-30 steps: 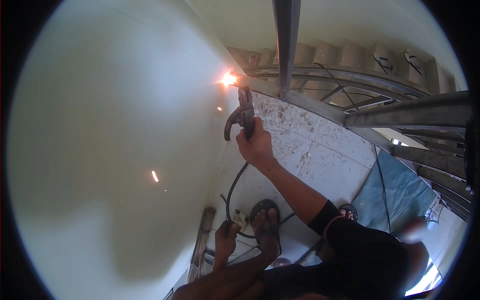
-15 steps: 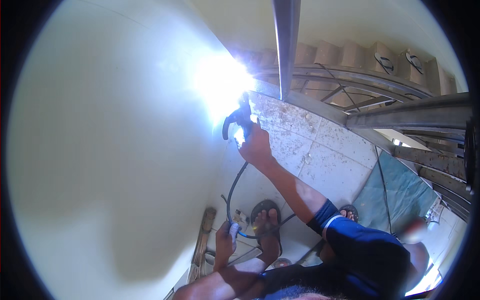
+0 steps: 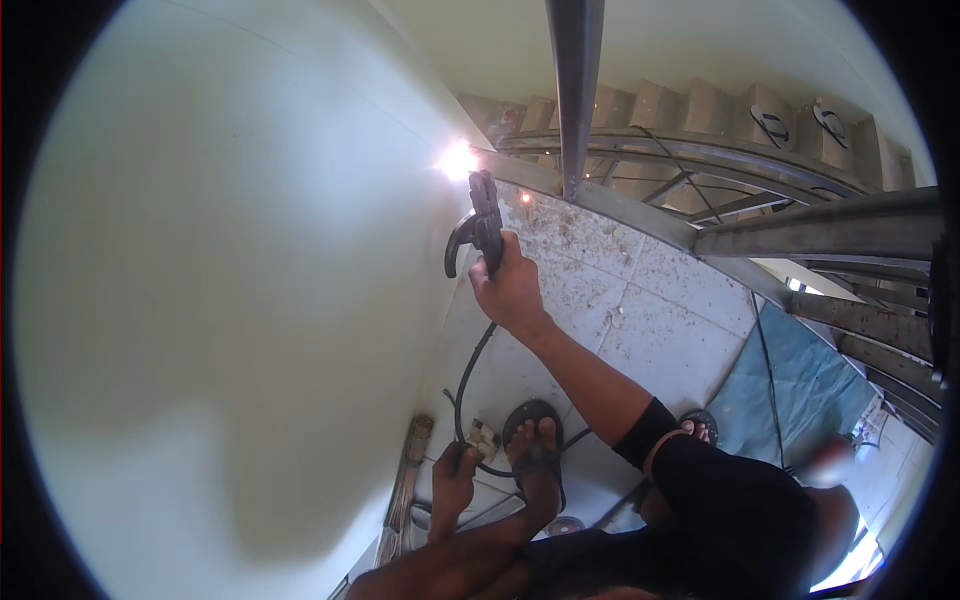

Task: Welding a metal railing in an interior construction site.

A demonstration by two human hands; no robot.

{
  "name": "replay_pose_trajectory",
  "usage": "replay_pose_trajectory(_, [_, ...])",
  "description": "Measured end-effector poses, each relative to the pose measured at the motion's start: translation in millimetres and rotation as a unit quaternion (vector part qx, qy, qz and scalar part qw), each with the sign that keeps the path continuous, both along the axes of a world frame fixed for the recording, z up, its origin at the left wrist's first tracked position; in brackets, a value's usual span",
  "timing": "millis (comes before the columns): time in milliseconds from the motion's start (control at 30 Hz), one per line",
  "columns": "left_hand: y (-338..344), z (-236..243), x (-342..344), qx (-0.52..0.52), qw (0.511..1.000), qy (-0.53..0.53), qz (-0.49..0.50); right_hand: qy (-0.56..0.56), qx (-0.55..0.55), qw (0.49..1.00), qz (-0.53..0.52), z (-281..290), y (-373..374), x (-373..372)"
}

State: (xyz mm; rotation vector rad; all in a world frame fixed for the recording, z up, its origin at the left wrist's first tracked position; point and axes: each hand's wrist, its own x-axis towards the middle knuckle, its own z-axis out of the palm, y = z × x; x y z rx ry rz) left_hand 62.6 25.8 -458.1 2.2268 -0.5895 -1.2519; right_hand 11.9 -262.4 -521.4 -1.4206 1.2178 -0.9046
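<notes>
My right hand (image 3: 508, 290) grips a dark welding electrode holder (image 3: 484, 210), whose head is at a bright glow (image 3: 457, 160) where the white wall (image 3: 230, 260) meets the end of a low metal beam (image 3: 645, 230). A black cable (image 3: 470, 360) loops down beneath that arm. Lower left, my left hand (image 3: 452, 492) is closed on the cable, beside a small beige object (image 3: 483, 440) too unclear to name. My sandalled feet (image 3: 530, 445) are on white tiles strewn with debris.
An upright metal post (image 3: 573, 90) and curved railing (image 3: 745, 165) stand before stairs (image 3: 690, 105) with flip-flops (image 3: 770, 125) on a step. Heavier bars (image 3: 820, 222) run along the right, above a green sheet (image 3: 790, 380). A bundle of rods (image 3: 405, 480) leans by the wall.
The small orange glow flared into a large blue-white glare half a second ago and has shrunk to a pinkish-white spot. My right hand and holder have shifted very slightly left.
</notes>
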Motion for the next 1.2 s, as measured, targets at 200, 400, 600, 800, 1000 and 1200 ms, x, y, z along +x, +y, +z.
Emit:
replay_pose_trajectory(200, [4,-2,2,-0.006,1.000,0.015,0.011,-0.011,0.009,0.999,-0.050,4,7,-3])
replay_pose_trajectory(400, [-2,1,-2,0.007,1.000,0.012,0.023,-0.020,0.025,0.999,-0.028,6,2,-5])
replay_pose_trajectory(600, [0,-1,-1,-0.010,0.999,0.023,0.026,-0.019,0.014,1.000,-0.016,8,0,-1])
replay_pose_trajectory(800, [-9,5,-3,0.038,0.998,-0.024,-0.041,0.003,-0.084,0.996,-0.022,-6,-1,-1])
replay_pose_trajectory(1000, [-2,0,-1,-0.022,1.000,0.004,-0.003,-0.012,0.006,1.000,-0.016,1,-1,3])
replay_pose_trajectory(1200, [-1,-1,-1,-0.007,1.000,0.013,0.018,-0.009,-0.007,1.000,-0.022,4,-1,5])
